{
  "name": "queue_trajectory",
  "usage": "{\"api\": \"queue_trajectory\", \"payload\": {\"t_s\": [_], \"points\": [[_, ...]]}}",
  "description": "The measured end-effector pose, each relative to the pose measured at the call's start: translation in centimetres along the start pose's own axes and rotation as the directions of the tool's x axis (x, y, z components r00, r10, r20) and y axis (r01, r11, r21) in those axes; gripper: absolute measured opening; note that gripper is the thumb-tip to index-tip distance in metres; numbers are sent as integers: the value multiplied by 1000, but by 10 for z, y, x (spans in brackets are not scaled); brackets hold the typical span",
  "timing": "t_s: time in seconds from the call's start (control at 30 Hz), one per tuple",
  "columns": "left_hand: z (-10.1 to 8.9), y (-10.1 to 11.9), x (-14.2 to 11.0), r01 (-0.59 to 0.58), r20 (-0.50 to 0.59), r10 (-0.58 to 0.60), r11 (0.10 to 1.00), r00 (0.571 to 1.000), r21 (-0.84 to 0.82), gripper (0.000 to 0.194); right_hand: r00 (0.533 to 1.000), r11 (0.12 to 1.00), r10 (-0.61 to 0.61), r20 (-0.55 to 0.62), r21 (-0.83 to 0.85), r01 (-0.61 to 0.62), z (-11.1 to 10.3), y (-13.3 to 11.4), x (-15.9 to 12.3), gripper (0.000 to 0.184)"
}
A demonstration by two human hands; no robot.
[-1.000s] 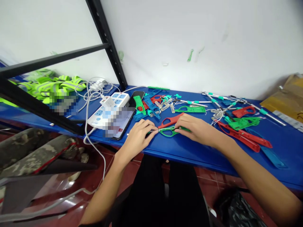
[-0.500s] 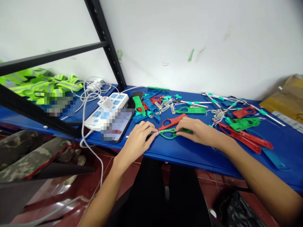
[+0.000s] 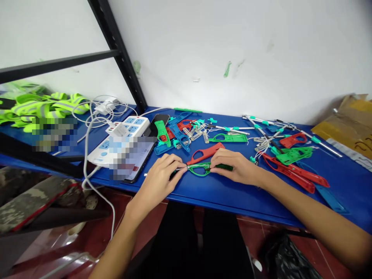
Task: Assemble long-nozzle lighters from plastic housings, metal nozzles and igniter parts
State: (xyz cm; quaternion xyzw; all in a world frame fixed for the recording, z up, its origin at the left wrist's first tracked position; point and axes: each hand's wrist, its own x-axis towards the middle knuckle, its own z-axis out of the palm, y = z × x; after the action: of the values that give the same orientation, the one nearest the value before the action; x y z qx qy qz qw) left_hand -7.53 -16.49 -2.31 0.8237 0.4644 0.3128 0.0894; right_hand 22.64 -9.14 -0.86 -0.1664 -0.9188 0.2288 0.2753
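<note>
My left hand (image 3: 164, 174) pinches a thin metal tube (image 3: 183, 167) between thumb and fingertips, at the left end of a green plastic lighter shell (image 3: 200, 174) with a loop-shaped opening. A thin pale wire runs along this shell. With thumb and fingers closed, my right hand (image 3: 235, 166) grips the shell's right part, where a small black piece (image 3: 208, 169) shows at the fingertips. Whether that piece is also pinched, I cannot tell. Just behind both hands lies a red lighter shell (image 3: 207, 152), close to the green one.
Loose shells and clear fuel tanks (image 3: 196, 135) lie behind my hands. Metal tubes with wires (image 3: 263, 131) and red shells (image 3: 302, 180) are at right, near a cardboard box (image 3: 345, 124). A power strip (image 3: 136, 126), phone (image 3: 142, 159) and black rack post (image 3: 122, 58) stand left.
The whole view has shifted, so the table's things appear slightly farther left. Both hands stay at the green shell with nearly the same grip.
</note>
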Motion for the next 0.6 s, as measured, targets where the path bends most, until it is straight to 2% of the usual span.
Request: {"api": "queue_trajectory", "payload": {"t_s": [0.13, 0.4, 0.6], "points": [[-1, 3, 0, 7, 10, -7, 1000, 1000, 5, 16, 999, 998, 27, 23, -55, -26, 3, -2, 1, 15], [-2, 2, -1, 9, 28, -9, 1000, 1000, 4, 19, 994, 996, 75, 83, -65, -69, -7, -4, -2, 23], [-1, 0, -2, 8, 25, -8, 1000, 1000, 2, 17, 991, 991, 132, 9, -32, -131, 0, -11, 0, 20]]}}
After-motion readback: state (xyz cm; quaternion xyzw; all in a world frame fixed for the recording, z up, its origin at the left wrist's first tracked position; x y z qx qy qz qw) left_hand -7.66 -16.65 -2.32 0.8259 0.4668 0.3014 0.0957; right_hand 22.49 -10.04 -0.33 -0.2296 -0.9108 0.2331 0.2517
